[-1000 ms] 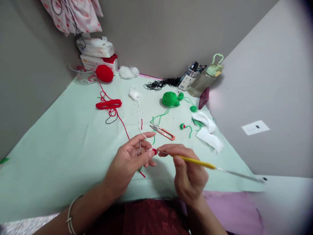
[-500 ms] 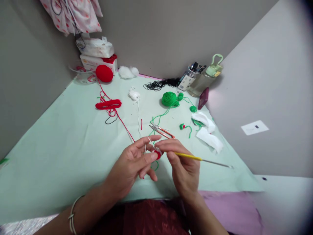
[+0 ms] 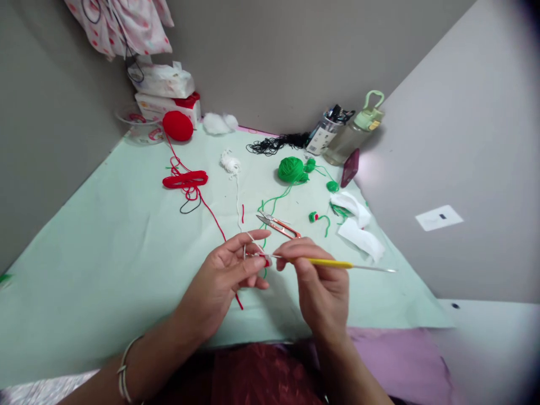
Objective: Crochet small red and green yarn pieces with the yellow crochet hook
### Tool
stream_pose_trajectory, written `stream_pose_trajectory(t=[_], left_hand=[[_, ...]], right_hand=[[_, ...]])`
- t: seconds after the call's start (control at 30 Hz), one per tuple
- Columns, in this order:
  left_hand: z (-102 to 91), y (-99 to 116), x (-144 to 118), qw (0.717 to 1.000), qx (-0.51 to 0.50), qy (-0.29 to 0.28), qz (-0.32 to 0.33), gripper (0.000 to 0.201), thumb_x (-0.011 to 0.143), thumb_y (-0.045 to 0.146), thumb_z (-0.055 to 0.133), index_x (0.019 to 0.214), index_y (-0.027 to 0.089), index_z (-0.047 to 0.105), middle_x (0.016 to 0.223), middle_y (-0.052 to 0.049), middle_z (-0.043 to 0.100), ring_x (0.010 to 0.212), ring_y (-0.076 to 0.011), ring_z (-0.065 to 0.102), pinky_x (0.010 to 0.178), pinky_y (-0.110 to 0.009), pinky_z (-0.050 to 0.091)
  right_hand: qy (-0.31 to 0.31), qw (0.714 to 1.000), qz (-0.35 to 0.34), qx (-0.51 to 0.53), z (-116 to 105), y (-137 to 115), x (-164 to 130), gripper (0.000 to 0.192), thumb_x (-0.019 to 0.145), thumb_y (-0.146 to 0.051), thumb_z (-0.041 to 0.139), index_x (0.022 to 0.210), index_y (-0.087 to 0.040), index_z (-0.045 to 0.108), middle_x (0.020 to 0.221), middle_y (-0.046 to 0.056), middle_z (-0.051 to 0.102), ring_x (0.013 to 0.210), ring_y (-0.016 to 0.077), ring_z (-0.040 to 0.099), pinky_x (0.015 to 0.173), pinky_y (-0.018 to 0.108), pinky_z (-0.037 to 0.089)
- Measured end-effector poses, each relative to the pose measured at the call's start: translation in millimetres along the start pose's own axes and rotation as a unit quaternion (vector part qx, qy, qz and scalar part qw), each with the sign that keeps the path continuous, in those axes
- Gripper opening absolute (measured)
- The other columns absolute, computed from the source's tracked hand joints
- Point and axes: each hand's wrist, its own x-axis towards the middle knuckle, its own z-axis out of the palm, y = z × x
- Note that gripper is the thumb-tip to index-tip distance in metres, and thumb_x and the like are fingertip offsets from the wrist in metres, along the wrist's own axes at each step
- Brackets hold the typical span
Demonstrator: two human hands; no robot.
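Grey walls meet in a corner behind a pale green table cover [image 3: 105, 253]. No readable writing anywhere: print on the tissue packs [image 3: 162, 81] & the cup [image 3: 323, 135] too small/blurred to make out.

Red crochet piece [image 3: 266, 260] is tiny, mostly hidden betw. fingertips, just above the cover's near part; shape can't be told. Left hand [image 3: 223, 281] pinches it w/ thumb & fingers curled, index finger raised w/ white yarn [image 3: 238, 197] looped over it. Right hand [image 3: 323, 287] closed round the yellow crochet hook [image 3: 329, 262], tip at the red piece, metal tail pointing right. Hands nearly touching at the piece. Red yarn strand [image 3: 211, 216] runs from the left hand back to a red ball [image 3: 178, 125].

Just beyond the hands: orange snips [image 3: 280, 226]. Further back: green ball [image 3: 291, 170], black thread tangle [image 3: 274, 145], white stuffing [image 3: 217, 122], green-lidded bottle [image 3: 358, 132] beside the cup. White cloth scraps [image 3: 358, 230] to the right. Spotted fabric [image 3: 126, 25] cut off at the top edge; bangle [image 3: 123, 374] on left wrist.
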Motion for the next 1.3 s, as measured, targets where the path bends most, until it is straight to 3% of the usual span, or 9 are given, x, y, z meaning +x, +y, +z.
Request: stream_pose_trajectory(t=[0.17, 0.4, 0.63, 0.77, 0.97, 1.17, 1.3], left_hand=[[3.9, -1, -2, 0.999, 0.029, -0.012, 0.003, 0.027, 0.082, 0.023, 0.089, 0.108, 0.022, 0.084, 0.071, 0.004, 0.068, 0.061, -0.0079, 0.062, 0.070, -0.025, 0.062], [2.9, 2, -2, 1.000, 0.029, -0.003, 0.001, 0.028, 0.081, 0.023, 0.089, 0.109, 0.021, 0.082, 0.069, 0.004, 0.066, 0.060, -0.0085, 0.061, 0.067, -0.025, 0.061], [2.9, 0, -3, 0.999, 0.051, 0.000, -0.009, 0.027, 0.080, 0.026, 0.089, 0.104, 0.019, 0.081, 0.067, 0.004, 0.064, 0.057, -0.0088, 0.059, 0.064, -0.024, 0.059], [1.1, -1, -2, 0.999, 0.026, -0.019, -0.028, 0.016, 0.082, 0.027, 0.087, 0.091, 0.017, 0.079, 0.063, 0.004, 0.062, 0.053, -0.0077, 0.052, 0.061, -0.023, 0.058], [-2.6, 0, 0, 0.999, 0.001, -0.010, -0.032, 0.014, 0.083, 0.026, 0.086, 0.087, 0.016, 0.077, 0.062, 0.005, 0.059, 0.052, -0.0075, 0.050, 0.058, -0.023, 0.057], [0.0, 1, -1, 0.999, 0.004, -0.015, -0.032, 0.013, 0.085, 0.027, 0.085, 0.086, 0.017, 0.076, 0.058, 0.006, 0.054, 0.051, -0.0081, 0.048, 0.055, -0.021, 0.054], [0.2, 0, -1, 0.999, 0.009, -0.019, -0.035, 0.015, 0.083, 0.028, 0.086, 0.084, 0.017, 0.075, 0.058, 0.006, 0.054, 0.050, -0.0082, 0.047, 0.055, -0.022, 0.054]], right_hand=[[-0.002, 0.998, 0.048, 0.040, 0, 4, -1, 0.017, 0.103, -0.026, 0.066, 0.105, -0.028, 0.082, 0.098, 0.003, 0.079, 0.081, 0.0163, 0.071, 0.077, 0.033, 0.058], [-0.003, 0.993, 0.089, 0.077, -5, 8, -1, 0.016, 0.103, -0.031, 0.066, 0.105, -0.027, 0.081, 0.097, 0.004, 0.079, 0.077, 0.0153, 0.072, 0.075, 0.031, 0.059], [-0.014, 0.999, 0.033, 0.030, -2, 5, -1, 0.017, 0.103, -0.025, 0.065, 0.106, -0.028, 0.081, 0.097, 0.003, 0.076, 0.080, 0.0153, 0.068, 0.077, 0.033, 0.057], [0.029, 0.999, 0.002, -0.033, -4, 4, -1, 0.019, 0.103, -0.021, 0.063, 0.106, -0.028, 0.081, 0.093, 0.002, 0.075, 0.079, 0.0155, 0.067, 0.078, 0.034, 0.055], [0.058, 0.998, 0.006, -0.028, -8, -1, -2, 0.021, 0.105, -0.025, 0.059, 0.105, -0.027, 0.079, 0.092, 0.004, 0.074, 0.079, 0.0185, 0.066, 0.074, 0.037, 0.055], [0.006, 0.999, -0.019, -0.030, -4, -4, -2, 0.021, 0.105, -0.021, 0.059, 0.106, -0.026, 0.079, 0.090, 0.003, 0.073, 0.079, 0.0184, 0.066, 0.074, 0.037, 0.056], [0.008, 0.999, -0.017, -0.034, -4, -3, -2, 0.022, 0.105, -0.019, 0.059, 0.107, -0.027, 0.080, 0.090, 0.003, 0.073, 0.079, 0.0177, 0.066, 0.074, 0.037, 0.055]])
